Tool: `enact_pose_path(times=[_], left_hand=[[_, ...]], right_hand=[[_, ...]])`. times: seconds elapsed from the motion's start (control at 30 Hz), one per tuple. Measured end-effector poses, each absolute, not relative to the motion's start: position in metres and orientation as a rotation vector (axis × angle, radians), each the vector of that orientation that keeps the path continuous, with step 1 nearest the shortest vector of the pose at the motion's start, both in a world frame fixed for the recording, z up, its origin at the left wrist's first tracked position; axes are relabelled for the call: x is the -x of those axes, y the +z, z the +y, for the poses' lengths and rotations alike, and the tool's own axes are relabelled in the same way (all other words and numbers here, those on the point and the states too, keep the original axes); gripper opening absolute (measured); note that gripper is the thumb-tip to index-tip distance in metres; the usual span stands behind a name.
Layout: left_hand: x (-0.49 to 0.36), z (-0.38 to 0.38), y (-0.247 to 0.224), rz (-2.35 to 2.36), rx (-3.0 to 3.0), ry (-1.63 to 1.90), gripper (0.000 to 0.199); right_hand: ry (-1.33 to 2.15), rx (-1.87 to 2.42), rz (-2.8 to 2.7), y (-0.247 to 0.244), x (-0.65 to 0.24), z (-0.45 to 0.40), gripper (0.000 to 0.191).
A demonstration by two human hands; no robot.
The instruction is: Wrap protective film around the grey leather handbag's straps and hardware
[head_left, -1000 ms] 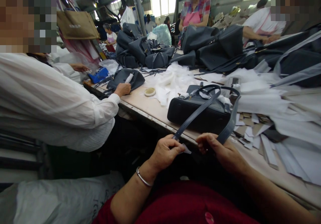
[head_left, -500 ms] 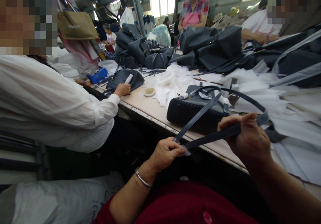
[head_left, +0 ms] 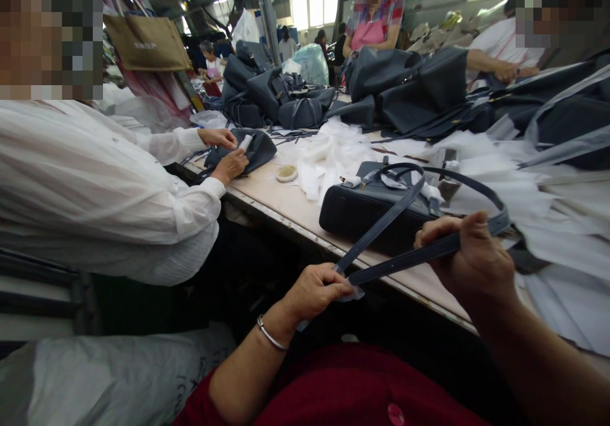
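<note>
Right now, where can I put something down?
Bare tabletop shows along the front, between the pale roll and the near bag. A narrow strip shows below the strap. The back is crowded with dark bags; the right, with white sheets.

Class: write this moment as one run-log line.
left hand: pinching narrow navy leathery strap; right hand: gripping strap; boxy navy leathery handbag: on beige tabletop

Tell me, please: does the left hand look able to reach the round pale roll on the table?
Probably not at once: the left hand holds the strap. The way to the roll itself looks free, since the bag sits to the right of that path.
</note>
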State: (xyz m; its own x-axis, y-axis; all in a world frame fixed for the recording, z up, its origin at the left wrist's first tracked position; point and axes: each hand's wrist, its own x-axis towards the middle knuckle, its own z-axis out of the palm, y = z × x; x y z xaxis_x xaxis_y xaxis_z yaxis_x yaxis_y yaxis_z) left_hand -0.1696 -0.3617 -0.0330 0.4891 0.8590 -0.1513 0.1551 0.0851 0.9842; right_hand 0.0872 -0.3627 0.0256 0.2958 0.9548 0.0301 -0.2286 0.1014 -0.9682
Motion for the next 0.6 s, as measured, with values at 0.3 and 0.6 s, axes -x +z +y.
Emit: enact_pose_path(times=[0.3, 0.6], left_hand=[[0.176, -0.36, -0.036, 0.824, -1.34, 0.574, 0.031], [0.167, -0.362, -0.033, 0.887, -1.453, 0.621, 0.034]], right_hand=[[0.973, 1.081, -0.945, 0.024, -0.093, -0.361, 0.059], [0.834, 1.133, -1.513, -0.008, -0.062, -0.375, 0.057]])
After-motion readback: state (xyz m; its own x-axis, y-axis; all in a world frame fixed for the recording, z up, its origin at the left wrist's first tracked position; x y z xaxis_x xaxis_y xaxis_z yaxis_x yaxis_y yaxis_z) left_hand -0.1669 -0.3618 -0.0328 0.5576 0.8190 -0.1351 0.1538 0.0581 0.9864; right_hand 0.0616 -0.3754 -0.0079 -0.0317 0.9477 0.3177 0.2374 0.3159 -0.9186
